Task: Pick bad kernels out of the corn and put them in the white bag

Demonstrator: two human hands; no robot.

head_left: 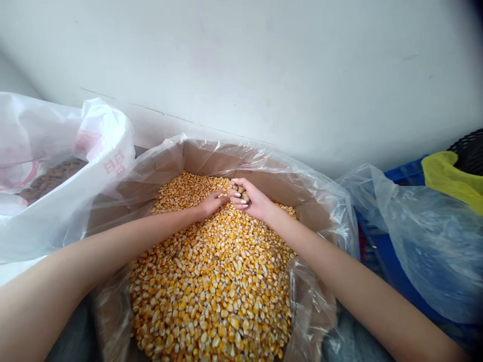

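inside right hand point(255, 201), rounded brown lumps point(245, 196)

A white printed sack point(107, 166) sits left, a blue crate point(405, 173) right.

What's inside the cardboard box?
A heap of corn kernels lies in the cardboard box, within its clear plastic liner. The right hand holds brown lumps over the heap. Whatever lies beneath the kernels is covered.

In front of you, a cardboard box point(211, 160) lined with clear plastic point(311, 296) carries a heap of loose yellow-and-white corn kernels point(219, 281).
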